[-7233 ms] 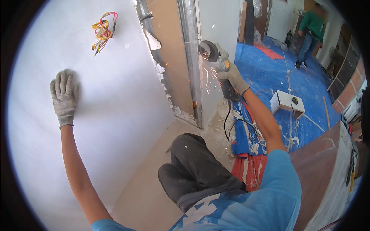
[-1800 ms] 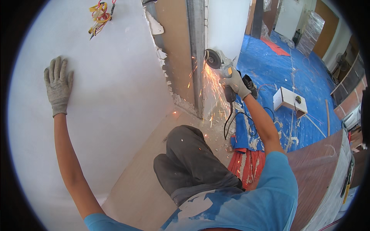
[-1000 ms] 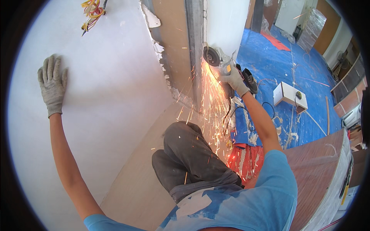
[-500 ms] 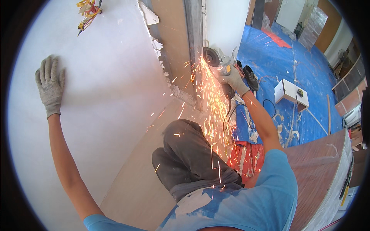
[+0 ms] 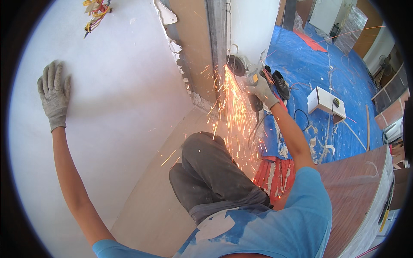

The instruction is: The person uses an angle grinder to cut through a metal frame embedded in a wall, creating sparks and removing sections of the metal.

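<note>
My right hand [image 5: 261,91], in a grey work glove, is wrapped round an angle grinder [image 5: 254,76]. The grinder's dark disc [image 5: 235,66] meets the edge of a grey metal stud [image 5: 217,47] in the wall opening. A bright fan of orange sparks [image 5: 235,109] pours down from the contact toward my bent knees. My left hand [image 5: 55,95], gloved too, lies flat with fingers spread against the white wall panel [image 5: 120,86]. Broken, ragged board [image 5: 174,47] lines the panel's edge beside the opening. The exact contact point is partly lost in the glare.
A bundle of coloured wires [image 5: 98,15] hangs from the panel. Blue sheeting [image 5: 301,56] covers the floor at right, with dark shoes [image 5: 280,85], a white box [image 5: 325,104] and a black cord [image 5: 302,117] on it. A wrapped brown board [image 5: 352,193] stands at near right.
The grinder stays at the stud, and the spark stream has narrowed slightly. My left hand has barely shifted on the panel. A long spark now streaks across the upper right.
</note>
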The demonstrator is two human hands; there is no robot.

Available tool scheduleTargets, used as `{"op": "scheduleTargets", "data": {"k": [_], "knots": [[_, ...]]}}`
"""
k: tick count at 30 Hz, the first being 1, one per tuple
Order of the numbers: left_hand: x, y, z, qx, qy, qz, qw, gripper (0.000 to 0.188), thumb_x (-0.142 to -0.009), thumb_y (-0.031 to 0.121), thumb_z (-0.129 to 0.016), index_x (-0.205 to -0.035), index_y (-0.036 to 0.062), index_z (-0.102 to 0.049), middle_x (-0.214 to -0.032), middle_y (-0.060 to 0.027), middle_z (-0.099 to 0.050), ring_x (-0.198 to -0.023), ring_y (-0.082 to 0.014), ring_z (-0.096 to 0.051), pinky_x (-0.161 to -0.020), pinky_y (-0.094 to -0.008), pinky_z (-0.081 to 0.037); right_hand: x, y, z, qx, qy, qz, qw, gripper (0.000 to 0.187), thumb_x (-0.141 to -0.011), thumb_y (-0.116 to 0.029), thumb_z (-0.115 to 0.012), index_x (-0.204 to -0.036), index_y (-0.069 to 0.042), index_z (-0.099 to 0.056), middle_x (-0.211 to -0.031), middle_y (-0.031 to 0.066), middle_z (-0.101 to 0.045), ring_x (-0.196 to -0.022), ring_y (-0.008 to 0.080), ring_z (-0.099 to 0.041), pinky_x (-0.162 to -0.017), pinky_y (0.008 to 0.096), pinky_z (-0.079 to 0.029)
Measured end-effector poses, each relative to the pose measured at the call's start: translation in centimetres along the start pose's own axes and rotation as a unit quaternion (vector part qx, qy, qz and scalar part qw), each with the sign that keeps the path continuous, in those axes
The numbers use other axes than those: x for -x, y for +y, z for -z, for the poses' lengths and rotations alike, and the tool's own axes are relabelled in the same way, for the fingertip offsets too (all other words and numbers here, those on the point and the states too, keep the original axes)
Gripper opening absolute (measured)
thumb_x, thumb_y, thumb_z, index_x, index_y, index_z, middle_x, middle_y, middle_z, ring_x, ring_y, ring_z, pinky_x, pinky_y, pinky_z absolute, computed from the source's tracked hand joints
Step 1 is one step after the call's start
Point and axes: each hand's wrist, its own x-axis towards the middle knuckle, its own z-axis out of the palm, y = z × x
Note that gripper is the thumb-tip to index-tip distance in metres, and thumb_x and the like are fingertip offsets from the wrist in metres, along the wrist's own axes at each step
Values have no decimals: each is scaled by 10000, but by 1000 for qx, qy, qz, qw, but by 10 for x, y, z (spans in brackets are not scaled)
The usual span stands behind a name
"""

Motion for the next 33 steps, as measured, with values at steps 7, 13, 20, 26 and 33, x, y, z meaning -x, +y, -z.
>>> {"op": "scheduleTargets", "data": {"k": [7, 13, 20, 26, 33], "knots": [[-1, 2, 4, -1, -20, 17, 1000, 590, -1086, 476, -515, -1626, 277, -383, -1686, 38, -365, -1575, -174, -285, -1314, -410, -196, 5, 4, -1, -10, -19, -18, 1000, 794, -685, -179, -887, -1393, -11, -570, -1071, 88, -727, -953, 202, -684, -875, 345, -549], [-3, 2, 6, -27, -39, 30, 998, 553, -1080, 493, -525, -1587, 291, -437, -1670, 52, -388, -1559, -161, -311, -1310, -421, -239, 17, -14, 1, 13, -21, -70, 997, 781, -682, -174, -894, -1375, 4, -581, -1130, 90, -718, -983, 183, -676, -895, 336, -542], [-11, 11, 23, -186, -251, 67, 948, 586, -1084, 468, -524, -1611, 242, -408, -1681, 18, -376, -1570, -187, -300, -1317, -422, -202, 90, -25, 29, -110, 62, -53, 991, 617, -720, -99, -854, -1291, -33, -630, -1075, 18, -692, -933, 135, -656, -857, 309, -539], [-1, 4, 13, -130, -180, 49, 974, 561, -1082, 447, -532, -1591, 227, -446, -1665, -4, -408, -1562, -202, -320, -1295, -446, -231, 167, -2, 57, -139, 195, -134, 962, 530, -766, -124, -799, -1268, -46, -643, -1045, 14, -689, -922, 139, -661, -823, 308, -537], [-39, 74, 11, 40, -83, 252, 963, 433, -1021, 293, -640, -1421, 134, -602, -1461, -130, -608, -1360, -344, -558, -1165, -471, -417, 233, 17, 74, -157, 290, -186, 926, 486, -776, -126, -779, -1238, -46, -649, -996, 23, -693, -830, 149, -674, -733, 304, -553]]}}
